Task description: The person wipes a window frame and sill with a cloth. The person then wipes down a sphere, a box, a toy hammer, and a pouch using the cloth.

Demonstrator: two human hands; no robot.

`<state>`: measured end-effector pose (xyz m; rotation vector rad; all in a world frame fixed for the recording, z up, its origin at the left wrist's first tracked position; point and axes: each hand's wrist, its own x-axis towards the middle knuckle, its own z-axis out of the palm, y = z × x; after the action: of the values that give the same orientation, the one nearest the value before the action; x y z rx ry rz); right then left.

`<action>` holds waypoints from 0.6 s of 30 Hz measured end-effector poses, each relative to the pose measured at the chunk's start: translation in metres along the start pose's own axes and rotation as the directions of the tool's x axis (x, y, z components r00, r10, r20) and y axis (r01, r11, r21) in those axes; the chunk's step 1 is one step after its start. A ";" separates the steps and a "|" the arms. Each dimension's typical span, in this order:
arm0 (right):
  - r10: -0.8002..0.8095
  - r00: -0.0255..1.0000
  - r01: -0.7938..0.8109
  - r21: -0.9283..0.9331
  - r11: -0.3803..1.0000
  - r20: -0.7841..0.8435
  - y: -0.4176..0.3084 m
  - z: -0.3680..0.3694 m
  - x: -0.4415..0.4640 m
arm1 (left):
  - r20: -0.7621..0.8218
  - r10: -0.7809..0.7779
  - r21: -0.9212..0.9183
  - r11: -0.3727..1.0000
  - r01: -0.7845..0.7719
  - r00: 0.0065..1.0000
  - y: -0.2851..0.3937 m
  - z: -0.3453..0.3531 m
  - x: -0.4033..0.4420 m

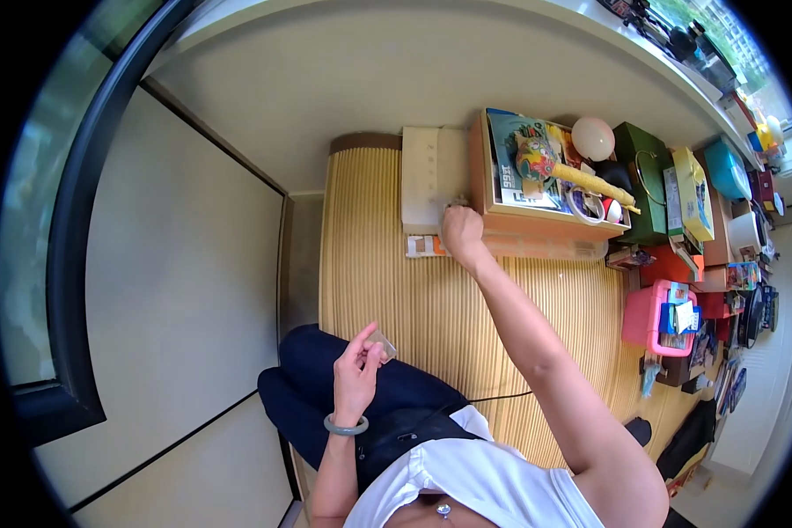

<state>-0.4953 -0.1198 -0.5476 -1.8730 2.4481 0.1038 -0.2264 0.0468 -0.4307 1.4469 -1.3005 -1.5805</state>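
My left hand (357, 370), with a bracelet on its wrist, is raised over my dark trousers. Its thumb and fingers pinch a small, flat, clear piece (383, 345). My right hand (463, 233) reaches forward with its fingers curled at the edge of a white box (425, 180), beside a wooden box (537, 222) full of books and toys. Whatever its fingertips hold, if anything, is too small to make out. A small orange and white packet (425, 246) lies just left of this hand.
A bamboo mat (361, 255) covers the surface. To the right stand a green box (644, 176), a pink basket (644, 315) and several other boxes. A dark cable (502, 399) runs near my lap. Wall panels (176, 264) rise on the left.
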 end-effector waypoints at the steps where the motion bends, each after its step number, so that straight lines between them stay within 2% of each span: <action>1: -0.053 0.997 0.050 0.059 0.997 0.059 0.001 -0.015 -0.008 | 0.007 0.006 -0.015 1.000 -0.005 1.000 0.000 0.000 -0.001; 2: -0.047 0.997 0.044 0.058 0.997 0.059 0.003 -0.030 -0.014 | 0.013 0.006 -0.015 1.000 -0.006 1.000 0.002 0.000 -0.002; 4: 0.001 0.983 -0.015 0.075 0.997 0.182 0.008 -0.050 -0.021 | 0.020 0.016 0.036 0.999 -0.016 1.000 0.007 -0.001 -0.004; 5: 0.007 0.984 -0.020 0.072 0.997 0.179 0.016 -0.050 -0.024 | 0.026 0.019 0.035 0.999 -0.020 0.999 0.009 -0.002 -0.005; 6: -0.025 0.967 -0.057 0.314 0.948 0.254 0.030 -0.049 -0.028 | 0.010 0.011 0.019 1.000 -0.011 1.000 0.010 -0.003 -0.006; 7: -0.070 0.945 -0.116 0.530 0.840 0.318 0.046 -0.047 -0.036 | 0.001 0.000 0.003 1.000 0.000 1.000 0.008 -0.004 -0.007; 8: -0.050 0.945 -0.135 0.522 0.842 0.324 0.058 -0.039 -0.049 | -0.022 0.015 -0.030 0.999 -0.016 1.000 0.001 -0.006 -0.007; 9: 0.026 0.955 -0.247 0.742 0.623 0.296 0.068 -0.028 -0.068 | -0.027 0.017 -0.008 1.000 -0.018 0.999 0.001 -0.008 -0.008; 10: 0.107 0.953 -0.303 0.892 0.336 0.283 0.082 -0.019 -0.083 | -0.035 0.022 0.014 1.000 -0.021 0.999 0.002 -0.010 -0.008; 12: 0.443 0.816 -0.556 0.712 0.428 0.372 0.122 -0.048 -0.107 | -0.040 0.021 -0.001 1.000 -0.021 0.999 -0.005 -0.015 -0.008; 14: 0.770 0.626 -0.667 0.596 0.447 0.123 0.178 -0.021 -0.120 | -0.035 0.016 0.006 1.000 -0.016 0.999 -0.005 -0.018 -0.009; 16: 0.786 0.558 -0.599 0.527 0.603 -0.266 0.225 -0.016 -0.129 | -0.025 0.010 0.014 1.000 -0.010 1.000 -0.006 -0.020 -0.010; 18: 0.815 0.465 -0.700 0.420 0.578 -0.346 0.248 -0.011 -0.119 | -0.023 0.004 0.019 1.000 -0.004 1.000 -0.007 -0.022 -0.010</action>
<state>-0.7031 0.0584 -0.5223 -0.5729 3.2821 -0.7032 -0.2021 0.0528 -0.4319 1.4690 -1.3081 -1.5486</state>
